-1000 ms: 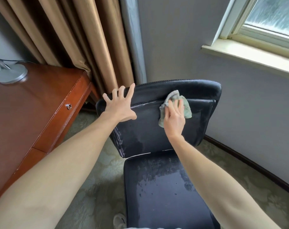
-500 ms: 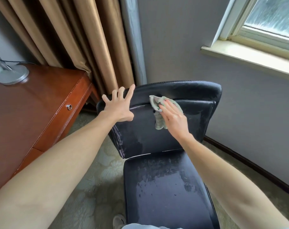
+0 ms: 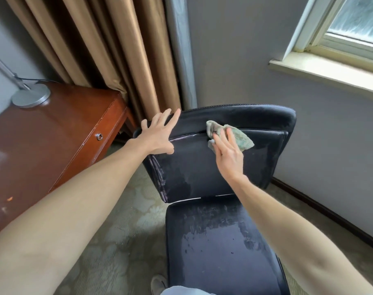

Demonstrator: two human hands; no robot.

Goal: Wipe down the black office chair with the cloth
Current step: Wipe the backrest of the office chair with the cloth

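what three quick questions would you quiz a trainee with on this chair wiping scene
1. True or false: the left hand holds the cloth.
2. The right hand presses the cloth on the: A seat, B backrest, C armrest.
3. Fill in: the lamp base stands on the ____.
Key: 1 false; 2 B; 3 desk.
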